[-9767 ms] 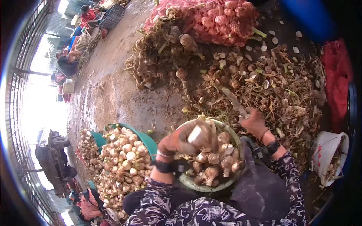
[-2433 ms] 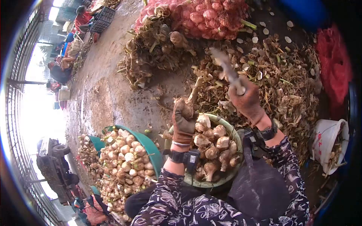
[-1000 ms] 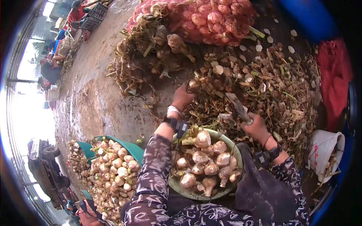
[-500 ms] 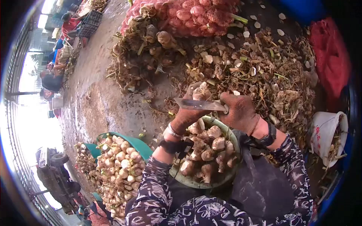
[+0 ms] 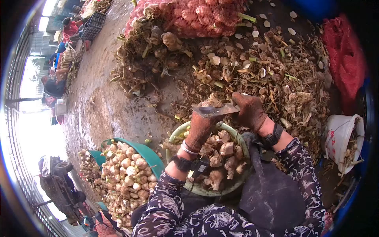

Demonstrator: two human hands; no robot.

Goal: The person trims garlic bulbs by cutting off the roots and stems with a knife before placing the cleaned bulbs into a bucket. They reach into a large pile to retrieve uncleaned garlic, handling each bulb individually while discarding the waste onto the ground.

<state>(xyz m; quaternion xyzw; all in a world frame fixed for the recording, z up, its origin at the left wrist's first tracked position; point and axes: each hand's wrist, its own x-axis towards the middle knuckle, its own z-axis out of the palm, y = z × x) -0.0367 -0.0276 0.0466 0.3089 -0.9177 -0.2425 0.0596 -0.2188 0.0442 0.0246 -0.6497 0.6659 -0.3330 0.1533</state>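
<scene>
My right hand (image 5: 250, 110), in a brown-stained glove, is closed round the handle of a knife (image 5: 211, 111). The broad blade points left and lies across the top of my left hand (image 5: 202, 127). That hand, gloved too, is wrapped round a garlic bulb (image 5: 213, 100) whose shaggy roots show beyond the blade; the rest of it is hidden. Just below both hands stands a pale green tub (image 5: 243, 143) between my legs, with several garlic bulbs (image 5: 227, 149) in it.
Trimmed garlic fills a teal container (image 5: 152, 155) at left. Ahead lie uncut garlic (image 5: 142, 59), a red mesh sack (image 5: 189, 17) and a heap of peelings (image 5: 292, 91). A white bucket (image 5: 340, 138) stands at right. Other people (image 5: 55, 85) sit far left, near a parked vehicle (image 5: 59, 185).
My left hand has moved slightly right and down with the garlic. The knife has shifted right, its blade now tilting up toward the handle. My right hand has shifted slightly right.
</scene>
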